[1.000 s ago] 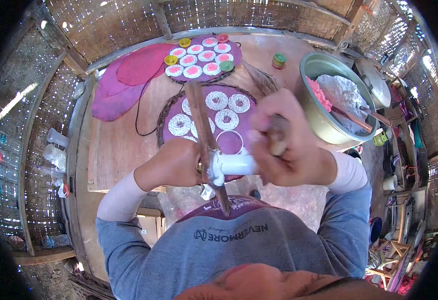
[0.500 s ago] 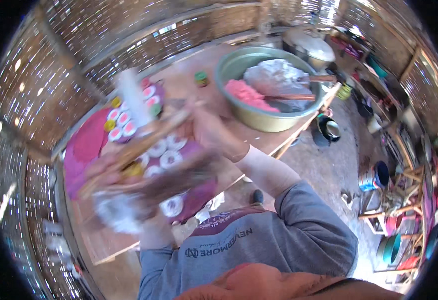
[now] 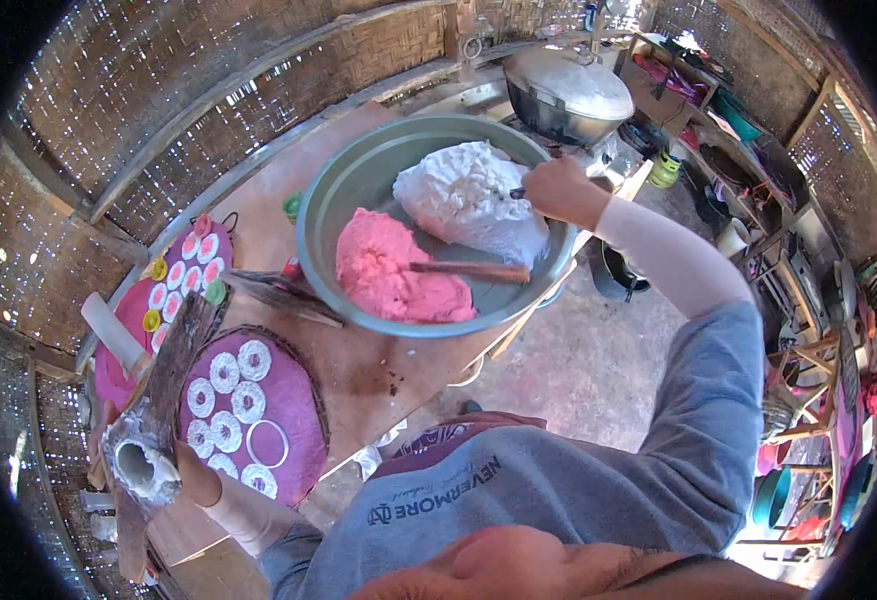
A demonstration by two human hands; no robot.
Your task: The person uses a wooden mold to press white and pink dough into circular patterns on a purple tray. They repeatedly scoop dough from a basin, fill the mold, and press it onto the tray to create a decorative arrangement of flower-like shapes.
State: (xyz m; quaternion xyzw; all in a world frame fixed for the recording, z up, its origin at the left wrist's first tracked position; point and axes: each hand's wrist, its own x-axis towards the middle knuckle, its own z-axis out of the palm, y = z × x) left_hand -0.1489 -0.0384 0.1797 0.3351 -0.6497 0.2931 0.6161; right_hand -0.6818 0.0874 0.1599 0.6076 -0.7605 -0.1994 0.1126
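My left hand (image 3: 196,477), its fingers mostly hidden, grips a wooden press (image 3: 190,350) made of rough planks. A round opening smeared with white dough (image 3: 138,468) faces up in it. Beside the press lies a round purple mat (image 3: 293,395) bearing several white dough rings and a thin white hoop (image 3: 267,443). My right hand (image 3: 563,192) is closed round a utensil whose dark end (image 3: 517,193) meets a big mound of white dough (image 3: 468,195). This mound shares a wide green basin (image 3: 323,180) with pink dough (image 3: 388,265); a wooden stick (image 3: 473,270) rests on the pink dough.
A second purple mat (image 3: 123,365) at the far left carries pink-centred white rings and small yellow and green lids. A white tube (image 3: 113,330) leans near it. Behind the basin stands a large lidded pot (image 3: 568,92). Cluttered shelves (image 3: 818,300) line the right side.
My right hand has left the wooden press and moved right to the utensil in the white dough. My left hand keeps the press, now tipped with its opening upward. The view has shifted.
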